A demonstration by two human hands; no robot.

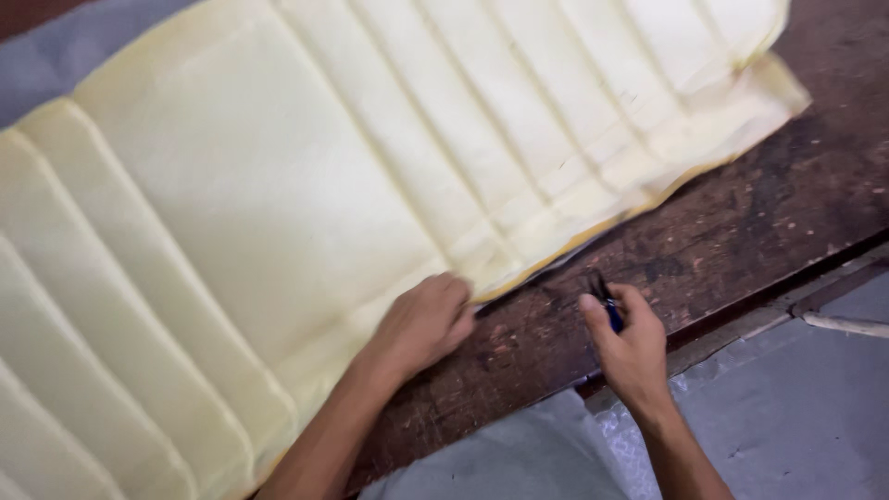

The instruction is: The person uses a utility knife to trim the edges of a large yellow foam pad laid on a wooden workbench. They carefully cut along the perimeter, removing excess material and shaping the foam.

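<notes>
Scene: a person bends over a worn dark wooden bench (741, 222), both bare hands at the near edge of a pale yellow quilted foam panel (278, 204).
Panel: it lies flat across most of the bench, its stitched ribs running on a slant; the lower edge runs from the left hand up to the far right corner.
Left hand: the left hand (421, 324) rests palm down on the panel's near edge, fingers (454, 292) closed loosely over the hem, pinning it rather than lifting it.
Right hand: the right hand (630, 347) sits just beside that edge on bare wood, fingers pinched shut around a small dark tool with a blue part (607, 306); its exact kind is too small to tell.
Doing it well: judging by the pose, the work runs along the hem, so the pinning hand would do best close to the tool, keeping the edge taut and flat.
Around: grey fabric (519, 463) drapes at the front, and clear plastic sheeting (787, 417) covers the lower right.
In the way: the rough, crumb-speckled wood may snag the foam; the bench's front lip sits close under the right wrist.
</notes>
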